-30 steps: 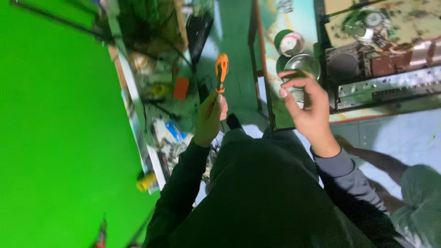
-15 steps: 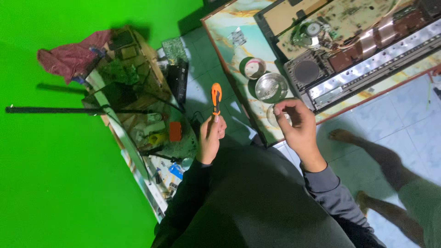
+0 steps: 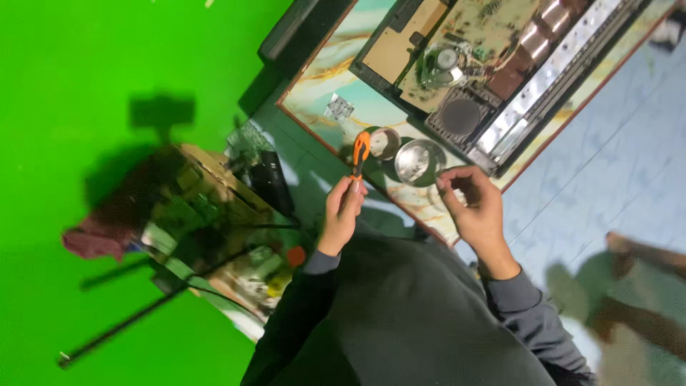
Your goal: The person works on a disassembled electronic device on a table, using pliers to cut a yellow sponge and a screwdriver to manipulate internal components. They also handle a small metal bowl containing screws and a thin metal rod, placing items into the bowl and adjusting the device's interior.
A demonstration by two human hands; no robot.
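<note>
The orange-handled screwdriver [image 3: 360, 154] stands nearly upright in the left hand [image 3: 341, 211], whose fingers close around the lower part of the handle, so the orange end points toward 12 o'clock over the edge of the tabletop [image 3: 336, 136]. It looks like a light, stiff tool with a hard plastic grip; the handle is the natural place to hold it, and it should not slip much in a closed fist.

At 3 o'clock from it, the right hand [image 3: 475, 207] is curled with thumb and fingertips drawn close together, as if pinching something very small; whether anything sits between them cannot be told, as the picture is blurred there.

Just beyond the two hands, toward 12 o'clock, two small round metal tins lie on the marbled tabletop: a shiny tin [image 3: 420, 161] between the hands and a darker tin [image 3: 386, 141] beside the screwdriver's tip. Further at 1 o'clock lies an opened electronic device [image 3: 464, 78] with its circuit board, a round speaker cone and a long metal strip exposed. These bare parts look fragile and would want gentle handling.

At 9 o'clock, a cluttered box of parts [image 3: 207, 214] stands against a green backdrop [image 3: 86, 86]. At 4 o'clock, another person's legs [image 3: 643, 286] rest on the pale floor.
</note>
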